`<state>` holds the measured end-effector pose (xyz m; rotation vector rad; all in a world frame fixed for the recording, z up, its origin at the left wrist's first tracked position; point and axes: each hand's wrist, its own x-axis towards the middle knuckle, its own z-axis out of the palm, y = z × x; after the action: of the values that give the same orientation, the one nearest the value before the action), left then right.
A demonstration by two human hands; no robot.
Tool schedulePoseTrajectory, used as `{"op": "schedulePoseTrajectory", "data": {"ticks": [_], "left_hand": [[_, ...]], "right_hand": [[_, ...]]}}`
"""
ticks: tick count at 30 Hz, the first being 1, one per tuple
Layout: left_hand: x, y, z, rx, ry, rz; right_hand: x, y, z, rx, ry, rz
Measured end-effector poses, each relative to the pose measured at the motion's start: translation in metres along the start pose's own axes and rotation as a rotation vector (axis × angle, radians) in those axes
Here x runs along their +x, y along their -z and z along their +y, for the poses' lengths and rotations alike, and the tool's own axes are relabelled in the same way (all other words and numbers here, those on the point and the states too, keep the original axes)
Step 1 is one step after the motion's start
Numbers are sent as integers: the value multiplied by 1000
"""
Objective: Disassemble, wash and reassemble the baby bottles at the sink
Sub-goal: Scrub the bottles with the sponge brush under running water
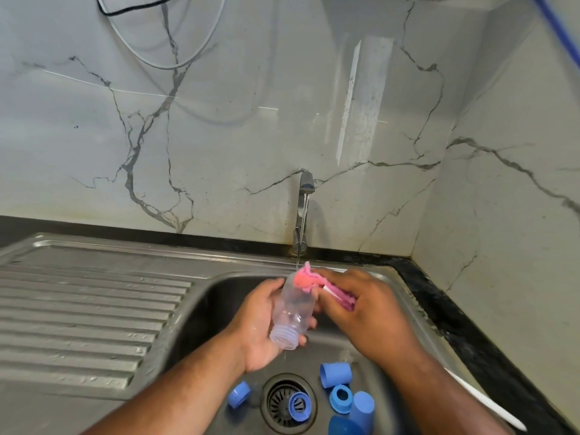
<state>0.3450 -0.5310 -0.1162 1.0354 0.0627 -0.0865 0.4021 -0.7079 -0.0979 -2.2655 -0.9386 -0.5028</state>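
Left grip [260, 323] wraps the clear bottle [293, 309] above the sink's [201, 309] far edge, under the tap [303, 196] stream; long axis runs mouth-near, base-far; right grip [370, 312] clamps the pink sponge brush [306, 277], head against the base end.

Illumination: bright, diffuse, even. The glossy marble wall [219, 136] carries a vertical glare streak right of centre. The sink basin [201, 312] is shadowed along its left side. Motion blur softens the left hand [260, 328], right hand [373, 312], bottle [292, 312] and pink brush [306, 277]. Wide-angle distortion curves lines near the frame edges.
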Motion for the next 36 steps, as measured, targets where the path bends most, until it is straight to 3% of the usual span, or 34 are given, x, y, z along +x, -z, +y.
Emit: {"op": "schedulePoseTrajectory", "data": {"ticks": [3,7,12,16,21,24,27,29,32,34,36], "left_hand": [[-1,-2,0,57,4,-29],[2,2,-1,61,40,-7],[7,9,-2,-8,62,38],[11,11,-5,58,56,17],[9,10,-7,87,50,-35],[11,9,-8,98,55,-33],[9,6,-9,128,31,-45],[10,9,-11,178,14,-17],[15,16,-12,351,-97,20],[15,19,-13,580,-181,9],[16,19,-15,731,-229,-4]], "right_hand": [[-1,1,-2,21,92,-161],[1,1,2,-29,-11,-6],[-2,-4,-4,52,85,-190],[0,-4,0,-38,-42,-34],[-2,-6,-7,69,81,-199],[2,-2,1,-58,-44,-3],[-1,-2,-4,46,19,-155],[-2,1,-5,2,20,-213],[4,14,7,-122,-120,-39],[5,20,13,-25,-157,87],[5,18,10,34,-132,84]]}}
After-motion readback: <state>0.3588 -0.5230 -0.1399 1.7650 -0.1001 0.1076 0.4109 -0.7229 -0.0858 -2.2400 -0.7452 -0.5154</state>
